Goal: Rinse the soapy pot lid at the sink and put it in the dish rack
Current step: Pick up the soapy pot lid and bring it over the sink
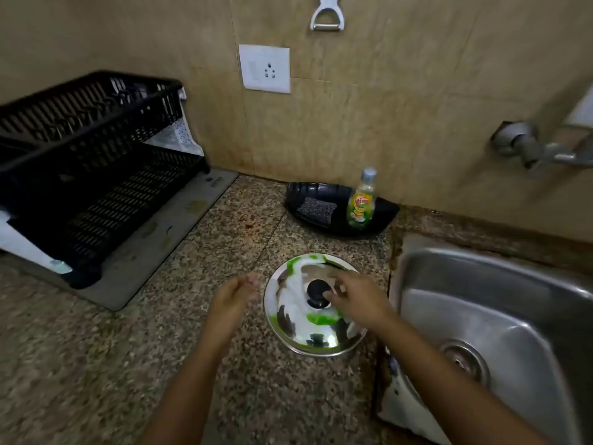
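Observation:
A shiny steel pot lid (298,319) with a black knob (317,289) lies flat on the granite counter, just left of the sink (500,316). Green soap streaks mark its top and middle. My right hand (356,298) hovers over the lid with fingers spread at the knob, and I cannot tell if it touches. My left hand (234,298) is just left of the lid, fingers loosely curled, holding nothing. The black plastic dish rack (93,165) stands at the far left on a grey mat.
A black tray (340,207) by the wall holds a scrub pad (316,208) and a dish soap bottle (362,200). The tap (542,149) juts from the wall at the right. A wall socket (265,69) is above the counter.

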Available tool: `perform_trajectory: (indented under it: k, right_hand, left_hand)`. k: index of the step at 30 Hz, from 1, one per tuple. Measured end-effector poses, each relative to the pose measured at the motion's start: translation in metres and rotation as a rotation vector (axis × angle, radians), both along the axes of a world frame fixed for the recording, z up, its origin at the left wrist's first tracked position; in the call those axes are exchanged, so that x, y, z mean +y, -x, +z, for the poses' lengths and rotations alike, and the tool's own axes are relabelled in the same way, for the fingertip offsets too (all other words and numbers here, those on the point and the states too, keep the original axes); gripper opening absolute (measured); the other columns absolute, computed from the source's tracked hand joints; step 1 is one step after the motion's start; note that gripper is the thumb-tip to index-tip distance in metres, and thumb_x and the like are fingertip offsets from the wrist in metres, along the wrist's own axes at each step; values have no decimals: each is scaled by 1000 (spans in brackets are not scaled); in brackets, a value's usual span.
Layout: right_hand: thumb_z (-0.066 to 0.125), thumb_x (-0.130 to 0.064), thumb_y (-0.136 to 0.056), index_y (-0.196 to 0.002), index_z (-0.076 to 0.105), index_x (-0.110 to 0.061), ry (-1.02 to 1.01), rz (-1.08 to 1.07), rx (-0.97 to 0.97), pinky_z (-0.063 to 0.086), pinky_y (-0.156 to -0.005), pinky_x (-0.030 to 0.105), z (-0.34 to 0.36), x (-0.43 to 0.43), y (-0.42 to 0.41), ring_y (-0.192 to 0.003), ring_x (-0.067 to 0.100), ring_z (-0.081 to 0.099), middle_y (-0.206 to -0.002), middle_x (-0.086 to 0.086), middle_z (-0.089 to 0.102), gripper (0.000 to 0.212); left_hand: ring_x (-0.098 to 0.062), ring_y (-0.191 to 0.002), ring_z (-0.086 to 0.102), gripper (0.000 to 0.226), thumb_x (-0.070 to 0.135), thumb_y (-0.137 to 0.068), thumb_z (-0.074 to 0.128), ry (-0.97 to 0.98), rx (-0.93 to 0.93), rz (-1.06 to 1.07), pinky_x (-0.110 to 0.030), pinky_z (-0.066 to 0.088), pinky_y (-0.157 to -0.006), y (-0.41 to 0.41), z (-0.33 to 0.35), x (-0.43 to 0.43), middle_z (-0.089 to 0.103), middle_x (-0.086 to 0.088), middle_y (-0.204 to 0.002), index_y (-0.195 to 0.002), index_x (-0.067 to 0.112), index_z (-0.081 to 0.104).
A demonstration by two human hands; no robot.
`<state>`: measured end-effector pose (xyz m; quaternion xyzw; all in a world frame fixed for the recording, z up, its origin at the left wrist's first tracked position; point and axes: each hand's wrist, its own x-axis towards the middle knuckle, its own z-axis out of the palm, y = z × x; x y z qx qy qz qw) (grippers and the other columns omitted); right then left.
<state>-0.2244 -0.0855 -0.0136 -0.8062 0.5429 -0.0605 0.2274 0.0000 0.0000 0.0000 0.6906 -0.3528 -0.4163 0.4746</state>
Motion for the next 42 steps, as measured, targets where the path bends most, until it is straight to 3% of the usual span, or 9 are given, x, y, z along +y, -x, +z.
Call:
perform_trajectory:
  k: [5, 9, 12, 17, 20, 25, 28, 38, 42]
  right_hand:
    - [56, -40, -88, -132, 50, -28, -33, 74, 10, 46, -86, 31, 2, -2, -23, -115, 23, 53, -131, 5, 53, 47]
    - [68, -38, -78, -125, 57, -24, -57, 99, 22, 49, -90, 38, -2, -7, -29, -113, 25, 54, -123, 7, 56, 50]
    - [72, -37, -67, -113, 63, -26, -31, 66, 5, 53, -81, 39, -5, -8, -34, -104, 26, 58, -115, 6, 59, 48]
    - [62, -45, -56, -103, 63, -36, 45, 38, -56, 52, -72, 36, -7, 0, -32, -94, 28, 58, -99, 4, 59, 49]
    - [66, -35, -59, -105, 66, -35, 111, -16, -159, 47, -75, 31, 11, 1, -23, -93, 25, 55, -99, 3, 57, 45]
    - [73, -23, -58, -108, 71, -28, 175, -146, -258, 44, -75, 26, 42, 12, 16, -96, 24, 58, -102, 7, 62, 50]
    - [76, -21, -60, -113, 70, -27, 172, -228, -215, 37, -76, 21, 47, 19, 54, -99, 22, 57, -106, 5, 62, 54]
    - [77, -22, -63, -118, 65, -33, 171, -394, -188, 34, -77, 14, 53, 34, 204, -105, 19, 53, -102, -3, 54, 57]
    - [73, -25, -78, -117, 65, -30, 231, -429, -282, 35, -88, 22, 58, 34, 265, -108, 12, 43, -111, -4, 53, 40]
  left_hand:
    - [-12, -90, 62, 23, 23, -98, 47, -11, 25, -14, -20, 44, -69, -7, -13, -10, 63, -3, -118, -117, 17, 59]
    - [-11, -94, 63, 17, 26, -97, 49, -33, 31, -25, -26, 45, -73, -9, -18, -16, 65, -1, -118, -111, 25, 60]
    - [-19, -110, 60, 23, 25, -97, 49, -33, 10, 6, -32, 45, -92, -13, -20, -22, 62, -2, -125, -117, 23, 60]
    - [-20, -120, 51, 38, 31, -99, 44, -27, -125, 41, -33, 39, -98, -12, -16, -33, 53, 3, -129, -134, 18, 50]
    - [-22, -117, 54, 44, 44, -93, 46, -130, 95, 67, -39, 42, -103, -3, -16, -49, 55, -1, -134, -127, 18, 53]
    - [-23, -100, 65, 50, 48, -99, 28, -225, 576, -152, -40, 50, -91, 38, -3, -57, 73, -6, -104, -106, 19, 68]
    - [-20, -88, 69, 42, 38, -101, 33, -212, 594, -281, -37, 54, -75, 78, 8, -62, 77, -5, -94, -103, 16, 69]
    - [-19, -76, 66, 33, 27, -101, 39, -244, 706, -239, -32, 50, -75, 246, 13, -73, 74, -5, -75, -96, 7, 65]
    - [-22, -78, 61, 32, 22, -102, 34, -213, 766, -188, -32, 49, -68, 301, 23, -73, 66, -9, -94, -110, 4, 60]
